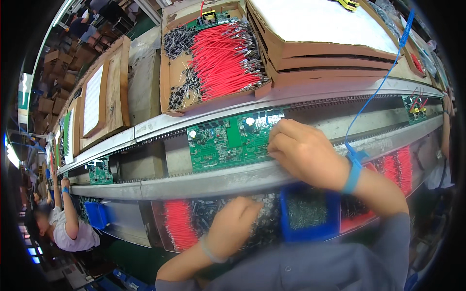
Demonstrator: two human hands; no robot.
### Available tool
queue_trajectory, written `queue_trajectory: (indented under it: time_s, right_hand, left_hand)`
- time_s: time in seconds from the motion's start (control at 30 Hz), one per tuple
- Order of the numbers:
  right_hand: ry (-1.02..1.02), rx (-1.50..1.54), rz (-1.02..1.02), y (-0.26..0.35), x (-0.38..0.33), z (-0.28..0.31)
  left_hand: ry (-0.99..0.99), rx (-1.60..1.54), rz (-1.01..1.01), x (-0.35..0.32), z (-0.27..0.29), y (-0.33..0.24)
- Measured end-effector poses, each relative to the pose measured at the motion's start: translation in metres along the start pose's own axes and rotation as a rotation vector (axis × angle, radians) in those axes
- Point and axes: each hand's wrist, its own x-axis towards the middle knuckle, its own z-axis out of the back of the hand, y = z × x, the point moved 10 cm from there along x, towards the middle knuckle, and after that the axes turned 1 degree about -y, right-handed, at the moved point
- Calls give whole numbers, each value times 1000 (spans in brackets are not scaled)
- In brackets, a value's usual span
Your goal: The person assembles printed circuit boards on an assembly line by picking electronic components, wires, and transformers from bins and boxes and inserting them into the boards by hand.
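Observation:
A green circuit board [213, 150], dotted with small parts and white-topped round components, lies between the rails of the metal conveyor track. My right hand [308, 153], wearing a blue wrist strap [353, 175], is over the board's right end with its fingers pinched together; whatever they hold is hidden. Lower down, my left hand [232, 225] hovers above a parts tray [199, 216] of small dark and silvery components. Its fingers are curled together and slightly blurred, and I cannot make out what is in them. A clear band circles the left wrist.
Beyond the track, a cardboard box [167, 99] holds red wires and black components. Stacked cardboard trays [330, 60] stand beside it. Near me are red wires [179, 223] and a blue bin [310, 189] of small metal parts. A blue coiled cord [374, 94] crosses the track. Another person [73, 233] works at left.

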Motion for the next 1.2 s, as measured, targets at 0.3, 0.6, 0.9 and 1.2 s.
queue_trajectory:
  time_s: [0.3,0.6,0.9,1.2]
  right_hand:
    - [-4,-5,-19,-5,-1,-1]
    - [25,-48,-3,-5,5,-7]
    - [60,-189,103,9,0,-17]
    - [137,-62,277,89,-15,-30]
  left_hand:
    - [96,-1262,566,-13,-20,28]
    - [-8,-1146,584,-14,-5,35]
    - [-329,-438,274,7,54,36]
    - [-412,-405,151,44,64,54]
